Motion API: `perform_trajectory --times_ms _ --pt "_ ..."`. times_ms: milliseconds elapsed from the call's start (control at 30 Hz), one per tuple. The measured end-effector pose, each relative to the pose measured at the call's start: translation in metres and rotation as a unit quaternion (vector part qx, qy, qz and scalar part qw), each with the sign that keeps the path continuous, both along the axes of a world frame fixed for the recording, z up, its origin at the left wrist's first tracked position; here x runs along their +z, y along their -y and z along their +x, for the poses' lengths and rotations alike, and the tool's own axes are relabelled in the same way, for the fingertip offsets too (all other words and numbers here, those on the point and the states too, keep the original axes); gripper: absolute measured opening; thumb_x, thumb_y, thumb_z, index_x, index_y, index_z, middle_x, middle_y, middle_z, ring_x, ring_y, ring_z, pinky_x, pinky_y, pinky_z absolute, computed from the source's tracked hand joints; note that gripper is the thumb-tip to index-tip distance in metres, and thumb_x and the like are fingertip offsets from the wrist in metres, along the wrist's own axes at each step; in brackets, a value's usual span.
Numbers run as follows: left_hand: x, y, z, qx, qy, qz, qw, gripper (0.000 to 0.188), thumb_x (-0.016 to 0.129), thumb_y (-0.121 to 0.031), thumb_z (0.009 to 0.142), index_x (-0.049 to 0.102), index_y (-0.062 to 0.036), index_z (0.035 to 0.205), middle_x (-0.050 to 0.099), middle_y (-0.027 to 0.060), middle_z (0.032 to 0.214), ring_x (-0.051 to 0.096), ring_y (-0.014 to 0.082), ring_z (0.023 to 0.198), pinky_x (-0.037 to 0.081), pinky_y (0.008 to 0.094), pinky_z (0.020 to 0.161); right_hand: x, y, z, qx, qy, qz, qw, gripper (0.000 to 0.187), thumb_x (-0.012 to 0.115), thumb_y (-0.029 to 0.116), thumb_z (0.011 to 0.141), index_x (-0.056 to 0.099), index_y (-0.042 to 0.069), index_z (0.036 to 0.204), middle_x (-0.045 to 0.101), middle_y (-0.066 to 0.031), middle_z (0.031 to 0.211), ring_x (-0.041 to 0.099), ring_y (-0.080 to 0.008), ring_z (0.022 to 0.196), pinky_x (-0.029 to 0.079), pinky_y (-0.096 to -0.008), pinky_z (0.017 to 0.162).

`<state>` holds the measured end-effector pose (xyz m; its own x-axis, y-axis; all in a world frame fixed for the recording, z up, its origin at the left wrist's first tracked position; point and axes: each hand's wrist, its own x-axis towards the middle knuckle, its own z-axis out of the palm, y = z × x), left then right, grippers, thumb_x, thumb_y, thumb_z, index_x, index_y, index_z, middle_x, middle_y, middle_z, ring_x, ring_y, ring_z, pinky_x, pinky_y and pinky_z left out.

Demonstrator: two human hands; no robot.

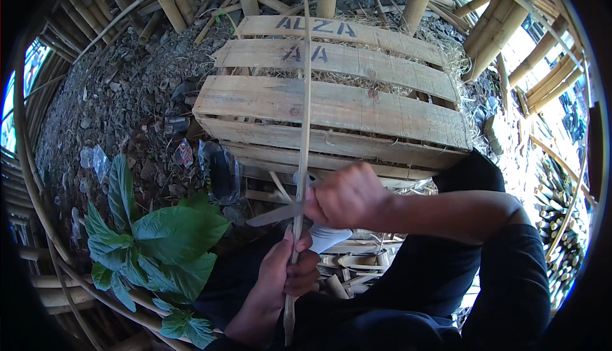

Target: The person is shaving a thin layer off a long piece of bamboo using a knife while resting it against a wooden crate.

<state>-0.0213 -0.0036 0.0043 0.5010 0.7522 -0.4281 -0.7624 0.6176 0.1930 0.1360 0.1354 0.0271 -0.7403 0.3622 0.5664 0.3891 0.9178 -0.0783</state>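
Observation:
A long, thin bamboo strip (306, 115) stands nearly upright across the middle of the view, its far end over the wooden crate. Near its lower end my left hand (287, 274) is wrapped round it, thumb pointing up along the strip. Just above, my right hand (347, 198) is closed in a fist on a knife, its handle hidden by the fingers. The knife's blade (275, 214) points left and crosses the strip, touching it as far as I can see.
A slatted wooden crate (331, 102) with dark lettering lies ahead, straw around it. Broad-leaved green plants (166, 243) grow at left, beside a clear plastic container (220, 172) on stony ground. Bamboo poles (510, 20) surround the spot; cut bamboo pieces (347, 265) lie below.

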Motion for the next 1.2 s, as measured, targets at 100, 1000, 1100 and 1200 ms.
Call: perform_trajectory --times_ms 100,1000,1100,1200 --pt "-0.005 -0.001 -0.001 -0.004 -0.006 -0.002 1.0 0.036 0.029 -0.048 0.103 0.041 -0.0172 0.089 0.027 -0.0057 0.055 0.021 0.0028 0.039 0.015 0.0191 0.033 0.008 0.011 -0.002 -0.046 0.086 -0.129 0.987 0.041 0.056 0.023 0.088 0.049 0.012 0.049 0.053 -0.0067 0.047 0.052 -0.0238 0.036 0.044 -0.0382 0.036" --pt "0.01 0.007 -0.002 -0.004 -0.009 -0.002 1.0 0.035 0.029 -0.045 0.104 0.041 -0.0175 0.086 0.027 -0.0071 0.053 0.02 0.0007 0.037 0.015 0.0173 0.03 0.015 -0.013 0.006 -0.145 0.183 -0.033 0.972 0.037 0.057 0.021 0.088 0.054 0.012 0.052 0.052 -0.0045 0.045 0.053 -0.021 0.036 0.043 -0.036 0.035" --pt "0.011 0.002 0.0 0.003 -0.034 -0.006 0.999 0.035 0.029 -0.045 0.104 0.041 -0.0174 0.086 0.028 -0.0073 0.054 0.02 0.0008 0.037 0.015 0.0175 0.03 0.022 0.004 0.001 -0.133 0.2 -0.109 0.965 0.038 0.055 0.023 0.09 0.055 0.013 0.053 0.054 -0.0039 0.046 0.054 -0.0216 0.037 0.045 -0.0366 0.037" --pt "0.007 0.002 -0.001 -0.018 -0.053 -0.012 0.998 0.037 0.028 -0.049 0.103 0.04 -0.0167 0.087 0.028 -0.0061 0.055 0.02 0.0026 0.039 0.015 0.0195 0.032 0.022 0.021 0.006 -0.031 0.208 -0.189 0.959 0.044 0.052 0.027 0.091 0.054 0.013 0.05 0.055 -0.0045 0.046 0.053 -0.0226 0.037 0.048 -0.0375 0.04"
